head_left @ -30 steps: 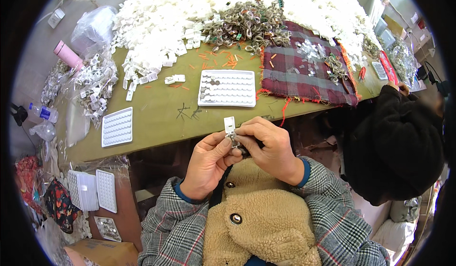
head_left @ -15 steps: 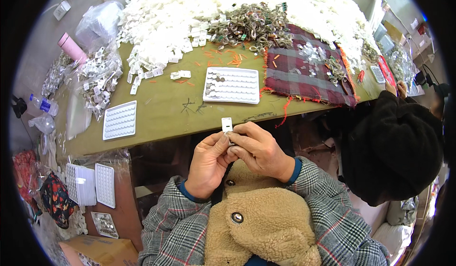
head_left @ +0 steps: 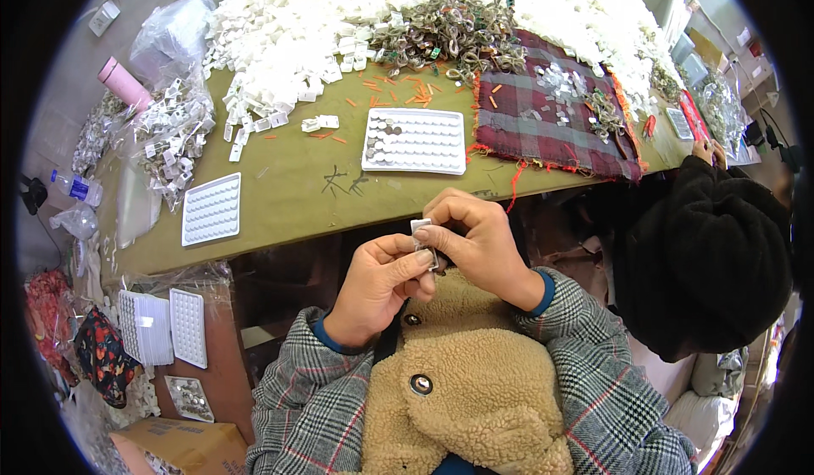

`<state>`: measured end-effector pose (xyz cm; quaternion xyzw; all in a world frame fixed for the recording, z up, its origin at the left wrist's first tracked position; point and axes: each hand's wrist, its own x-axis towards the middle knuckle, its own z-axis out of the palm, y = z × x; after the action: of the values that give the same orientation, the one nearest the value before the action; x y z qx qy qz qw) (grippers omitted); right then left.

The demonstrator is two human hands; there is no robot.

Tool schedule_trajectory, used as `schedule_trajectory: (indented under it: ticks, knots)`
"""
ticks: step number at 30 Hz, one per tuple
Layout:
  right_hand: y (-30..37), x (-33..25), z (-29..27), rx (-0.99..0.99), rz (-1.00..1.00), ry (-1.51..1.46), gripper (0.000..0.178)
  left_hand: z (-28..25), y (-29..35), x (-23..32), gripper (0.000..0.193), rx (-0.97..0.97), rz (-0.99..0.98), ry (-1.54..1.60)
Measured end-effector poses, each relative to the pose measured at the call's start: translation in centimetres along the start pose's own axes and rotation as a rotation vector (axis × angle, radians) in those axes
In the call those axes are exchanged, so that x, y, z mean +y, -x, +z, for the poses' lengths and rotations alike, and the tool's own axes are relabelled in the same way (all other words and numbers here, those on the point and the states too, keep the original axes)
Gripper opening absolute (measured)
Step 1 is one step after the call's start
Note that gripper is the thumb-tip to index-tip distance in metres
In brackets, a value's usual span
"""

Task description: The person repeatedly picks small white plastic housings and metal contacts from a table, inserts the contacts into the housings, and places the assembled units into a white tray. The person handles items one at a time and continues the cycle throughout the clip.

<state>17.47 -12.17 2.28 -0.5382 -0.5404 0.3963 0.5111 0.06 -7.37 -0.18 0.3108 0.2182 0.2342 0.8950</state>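
Note:
Just past the table's front edge, above my lap, both hands meet around one small white plastic casing (head_left: 420, 225). My right hand (head_left: 485, 239) pinches its upper part between thumb and fingers. Below, my left hand (head_left: 380, 282) is closed on the lower part, where a small piece with a dark edge (head_left: 433, 259) shows between the fingertips. Whether the two parts are joined is hidden by my fingers. Beyond my hands, on the table, lies a white tray (head_left: 414, 166) with rows of hollows and several small round dark pieces at its left.
An unfilled white tray (head_left: 212, 210) sits on the green tabletop (head_left: 288, 212) to the left. Farther back are heaped white casings (head_left: 288, 34), tangled wired parts (head_left: 458, 38), orange strips (head_left: 421, 93) and a plaid cloth (head_left: 543, 131). A person in black (head_left: 708, 254) works at the right.
My right hand has risen slightly and turned, its thumb now across the casing's upper part. The casing has shifted a little right and tilted. My left hand stays low beside it.

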Motion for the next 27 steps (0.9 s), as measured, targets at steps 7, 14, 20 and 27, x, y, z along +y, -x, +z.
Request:
schedule_trajectory:
  ticks: [7,14,20,27]
  knots:
    - [0.3,-0.8,-1.8,-0.055,-0.703,0.366,0.032,-0.1,-0.4,-0.6,0.027,-0.191,-0.035,0.394]
    - [0.6,0.1,-2.7,0.099,-0.977,0.67,0.027,1.3,-1.7,-0.8,0.027,-0.111,-0.04,0.279]
    - [1.3,1.6,-3.7,0.258,-0.99,0.685,0.028,2.1,-3.2,-1.2,0.024,-0.065,-0.174,0.299]
    - [-2.3,3.2,-13.6,0.609,-0.305,0.599,0.009,1.9,-4.9,-1.1,0.028,-0.115,-0.156,0.226]
